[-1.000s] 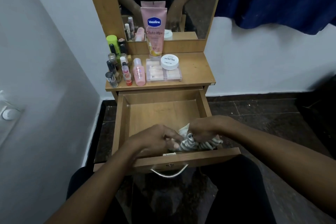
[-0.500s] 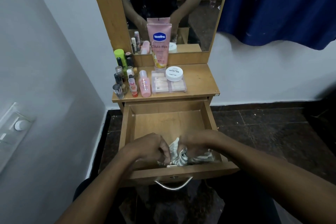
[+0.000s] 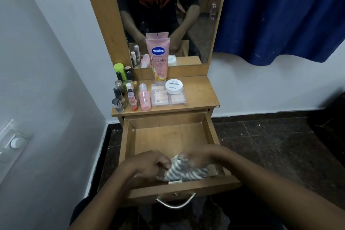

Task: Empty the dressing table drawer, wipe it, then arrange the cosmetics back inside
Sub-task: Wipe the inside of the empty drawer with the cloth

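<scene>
The drawer [image 3: 168, 136] is empty, and the bottles [image 3: 130, 95] wait on the worktop [image 3: 201, 95]. Both hands, left hand [image 3: 149, 164] and right hand [image 3: 197, 157], grip a striped cloth [image 3: 183, 172] inside it. I think wiping is just starting; putting things back is left.

Both bare forearms reach forward and converge low in the head view, the left hand [image 3: 149, 164] curled knuckles-up with fingers pinched closed, the right hand [image 3: 197, 158] bent inward opposite it, fingertips nearly meeting, both slightly blurred.
</scene>
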